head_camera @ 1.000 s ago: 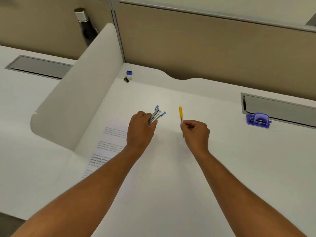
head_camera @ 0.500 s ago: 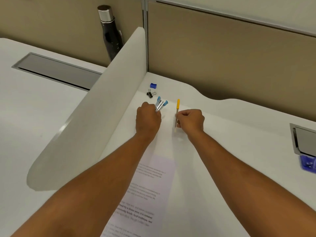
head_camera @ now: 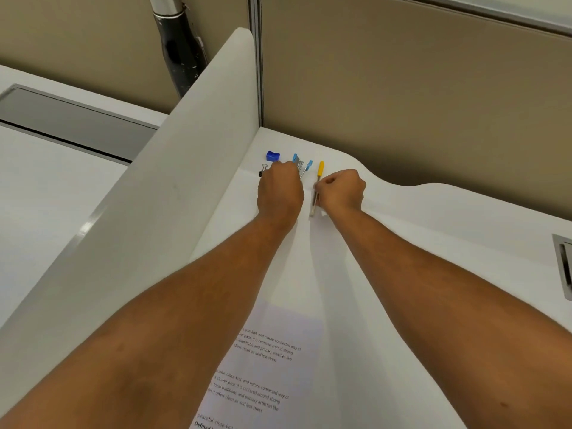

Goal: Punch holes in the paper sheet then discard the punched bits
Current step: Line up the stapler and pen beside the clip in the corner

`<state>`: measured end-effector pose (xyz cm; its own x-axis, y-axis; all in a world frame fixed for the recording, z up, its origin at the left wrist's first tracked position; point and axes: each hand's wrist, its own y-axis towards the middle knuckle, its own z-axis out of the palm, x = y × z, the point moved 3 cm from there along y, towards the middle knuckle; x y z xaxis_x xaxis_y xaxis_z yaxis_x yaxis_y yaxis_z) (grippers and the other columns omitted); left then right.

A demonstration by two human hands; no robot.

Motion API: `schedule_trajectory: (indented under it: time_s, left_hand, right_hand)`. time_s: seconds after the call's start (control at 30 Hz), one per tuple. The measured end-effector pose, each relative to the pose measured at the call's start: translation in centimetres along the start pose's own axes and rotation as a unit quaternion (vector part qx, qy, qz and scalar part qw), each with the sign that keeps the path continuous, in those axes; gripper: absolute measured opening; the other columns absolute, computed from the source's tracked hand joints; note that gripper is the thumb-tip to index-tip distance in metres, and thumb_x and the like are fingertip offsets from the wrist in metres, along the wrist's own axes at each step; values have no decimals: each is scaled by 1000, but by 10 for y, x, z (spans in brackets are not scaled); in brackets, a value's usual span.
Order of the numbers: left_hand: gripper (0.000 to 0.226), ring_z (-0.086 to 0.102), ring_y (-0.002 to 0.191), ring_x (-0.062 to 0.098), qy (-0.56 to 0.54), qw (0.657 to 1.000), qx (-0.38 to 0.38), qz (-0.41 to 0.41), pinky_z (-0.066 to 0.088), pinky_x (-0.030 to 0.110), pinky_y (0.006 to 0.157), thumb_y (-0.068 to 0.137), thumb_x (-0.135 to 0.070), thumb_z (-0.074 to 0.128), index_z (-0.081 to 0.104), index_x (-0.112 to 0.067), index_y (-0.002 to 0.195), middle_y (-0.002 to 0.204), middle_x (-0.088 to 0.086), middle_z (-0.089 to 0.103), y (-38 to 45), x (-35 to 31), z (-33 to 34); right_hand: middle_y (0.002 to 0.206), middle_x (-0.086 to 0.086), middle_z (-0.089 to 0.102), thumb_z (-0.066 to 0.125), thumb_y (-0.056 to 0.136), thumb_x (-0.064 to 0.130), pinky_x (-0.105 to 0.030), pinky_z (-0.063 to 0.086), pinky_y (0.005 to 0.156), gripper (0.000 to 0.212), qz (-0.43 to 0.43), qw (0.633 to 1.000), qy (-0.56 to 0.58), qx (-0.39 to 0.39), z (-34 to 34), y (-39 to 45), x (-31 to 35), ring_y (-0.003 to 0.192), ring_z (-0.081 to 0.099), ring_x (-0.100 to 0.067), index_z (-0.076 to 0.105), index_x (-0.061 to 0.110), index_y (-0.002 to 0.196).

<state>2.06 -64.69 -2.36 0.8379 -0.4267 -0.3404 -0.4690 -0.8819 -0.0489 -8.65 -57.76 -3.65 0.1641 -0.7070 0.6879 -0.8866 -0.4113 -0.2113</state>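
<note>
A printed paper sheet (head_camera: 272, 363) lies on the white desk (head_camera: 433, 243) near me, between my forearms. My left hand (head_camera: 280, 190) is stretched to the desk's far left corner, shut on a bundle of blue-capped pens (head_camera: 301, 167) whose tips stick out past the knuckles. Just to its right, my right hand (head_camera: 340, 190) is shut on a yellow-capped pen (head_camera: 318, 181), which is held low over the desk and points away from me. The hole punch is out of view.
A blue sharpener (head_camera: 272, 156) and a black binder clip (head_camera: 263, 170) lie in the corner beside my left hand. A white divider panel (head_camera: 173, 205) borders the desk on the left, a tan partition wall behind. A dark bottle (head_camera: 179, 48) stands beyond the divider. A grey cable tray (head_camera: 565, 264) sits at the right edge.
Both hands have reached farther toward the far left corner with their pens. My view has swung left, so the blue hole punch on the right has dropped out of sight.
</note>
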Motion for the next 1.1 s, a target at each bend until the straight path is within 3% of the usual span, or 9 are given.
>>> schedule_trajectory:
  time_s: [0.3,0.5,0.8,1.0,1.1]
  left_hand:
    - [39,69,119,29,6,1000,21,-5,58,35,99,106,-22,65,59,-6,141,132,16,70,15,-6,1]
    - [42,70,115,26,-23,1000,-6,-8,57,31,95,104,-35,68,64,-7,135,125,13,71,9,-1,1]
    - [34,71,107,24,-31,999,-16,-31,55,27,89,104,-31,68,68,-6,127,119,13,72,3,9,7]
    - [39,67,114,24,-32,999,-13,-18,51,27,90,105,-37,65,68,-6,129,126,13,69,-19,15,-1]
    - [43,62,121,29,-41,998,-41,-4,52,35,98,104,-35,66,65,-6,136,131,14,66,-63,31,-15]
  right_hand:
    - [98,-8,77,82,89,30,-34,62,87,25,-14,1000,-14,1,11,5,-1,91,75,-24,79,10,101]
    - [96,-7,78,85,84,39,-30,58,78,33,-2,1000,-20,-5,12,5,-2,88,75,-23,78,10,100]
    - [105,-7,77,83,87,37,-25,51,73,35,17,998,-53,-6,15,2,0,94,74,-21,76,10,108]
    - [97,-6,77,83,85,45,-25,48,70,39,17,998,-55,-5,10,-2,-2,88,75,-20,76,11,102]
    - [77,-1,73,79,89,42,-30,55,71,33,-50,998,-30,-24,-12,-26,-4,75,71,-18,76,10,82]
